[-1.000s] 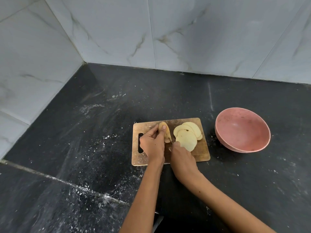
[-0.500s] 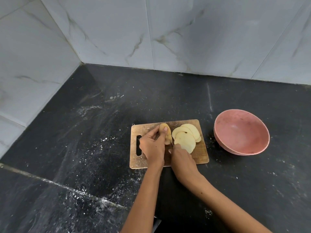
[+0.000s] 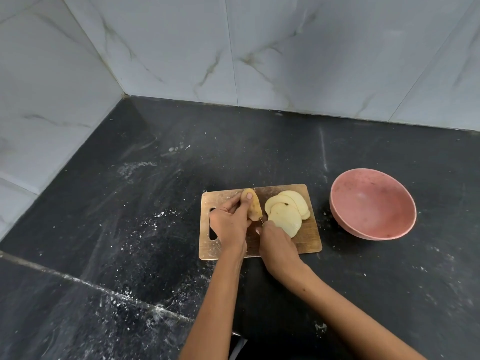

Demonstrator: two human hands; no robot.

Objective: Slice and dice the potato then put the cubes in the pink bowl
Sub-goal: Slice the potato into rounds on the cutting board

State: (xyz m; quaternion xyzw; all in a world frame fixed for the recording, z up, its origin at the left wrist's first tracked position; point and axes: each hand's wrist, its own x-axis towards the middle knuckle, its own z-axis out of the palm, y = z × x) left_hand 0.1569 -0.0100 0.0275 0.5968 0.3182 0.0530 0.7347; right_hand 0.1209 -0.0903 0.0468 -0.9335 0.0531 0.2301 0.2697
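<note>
Left hand [image 3: 228, 224]: I see its grip curled round the unsliced end piece of yellow-skinned potato [image 3: 253, 207], forefinger laid over the top, holding it on edge on the board, centre of the frame.
Right hand [image 3: 276, 245]: its grip is closed round a knife handle that I cannot see; only a thin sliver of the knife blade [image 3: 260, 219] shows, touching the lower right edge of the potato piece.
Potato slices [image 3: 285, 213]: several pale, flat oval slices lie overlapping on the right half of the board, just right of the held piece; the lowest slice is partly covered by my right hand.
Cutting board: a rectangular wooden cutting board [image 3: 306, 240] with a slot handle at its left end, lying flat on the counter, lower centre.
Pink bowl: a round pink bowl [image 3: 374, 203] stands on the counter just right of the board, apart from it; I see no cubes in it.
Counter: a black stone counter [image 3: 155, 203] with white powdery specks, mostly left of the board.
Walls: grey-white marble-look tiles [image 3: 285, 48] across the upper frame.
Writing: no brand or label that I can read on anything.
</note>
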